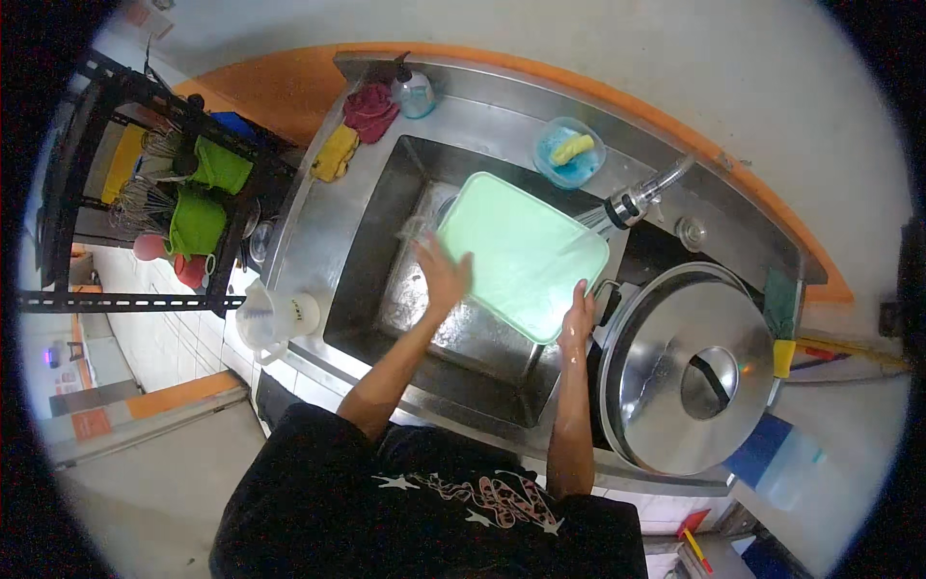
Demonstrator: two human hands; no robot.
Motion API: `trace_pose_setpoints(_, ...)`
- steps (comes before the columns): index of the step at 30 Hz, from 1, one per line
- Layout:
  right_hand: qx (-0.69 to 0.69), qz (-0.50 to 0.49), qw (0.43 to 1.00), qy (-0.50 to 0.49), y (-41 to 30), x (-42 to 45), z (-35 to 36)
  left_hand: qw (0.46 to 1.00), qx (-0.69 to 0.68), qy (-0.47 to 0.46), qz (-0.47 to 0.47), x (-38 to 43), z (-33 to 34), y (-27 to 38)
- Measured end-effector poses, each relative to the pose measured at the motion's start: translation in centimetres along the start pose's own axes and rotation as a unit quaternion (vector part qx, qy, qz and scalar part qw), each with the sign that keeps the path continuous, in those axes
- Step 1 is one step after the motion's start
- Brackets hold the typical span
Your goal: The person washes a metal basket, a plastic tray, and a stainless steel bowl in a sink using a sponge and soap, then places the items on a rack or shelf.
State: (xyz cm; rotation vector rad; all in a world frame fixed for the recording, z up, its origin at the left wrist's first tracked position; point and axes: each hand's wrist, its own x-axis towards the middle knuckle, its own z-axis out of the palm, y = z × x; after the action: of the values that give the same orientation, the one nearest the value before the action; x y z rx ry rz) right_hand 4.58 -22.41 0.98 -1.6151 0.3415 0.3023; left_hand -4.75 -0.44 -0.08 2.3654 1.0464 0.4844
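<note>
A pale green rectangular plastic lid or shallow tray point(524, 253) is held tilted over a stainless steel sink point(405, 289). My right hand point(577, 318) grips its lower right edge. Beside its left edge, my left hand point(443, 279) has its fingers spread; whether it touches the edge is unclear. Water from a spray faucet head point(626, 208) runs onto the upper right of the green surface. Something clear and round, partly hidden, lies in the sink behind the left edge. Above the sink stands a clear tub of blue liquid point(561, 174) with a yellow sponge or cloth point(572, 148) in it.
A large pot with a metal lid point(651, 376) stands right of the sink. Left are a translucent measuring jug point(271, 318), a yellow cloth point(335, 153), a dark red cloth point(370, 112) and a pump bottle point(414, 94). A black shelf point(145, 298) holds whisks and green containers.
</note>
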Motion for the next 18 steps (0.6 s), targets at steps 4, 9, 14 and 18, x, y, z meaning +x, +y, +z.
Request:
trace_pose_setpoints(4, 0.045, 0.027, 0.993, -0.102, 1.4, 3.9, 0.9, 0.945, -0.236, -0.106, -0.201, 4.6, -6.6, -3.1)
trace_pose_setpoints(9, -0.289, -0.121, 0.948, -0.061, 0.7, 4.4, 6.7, 0.967, -0.211, -0.034, -0.139, 2.5, -11.5, -3.3)
trace_pose_setpoints(14, -0.090, -0.067, 0.994, 0.017, 4.9, -1.5, 9.8, 0.952, -0.235, 0.084, -0.174, 1.9, -12.5, -1.1)
trace_pose_setpoints(18, 0.273, 0.162, 0.909, -0.268, -1.8, -5.8, 6.7, 0.962, -0.193, -0.010, -0.191, -0.5, -10.9, -11.0)
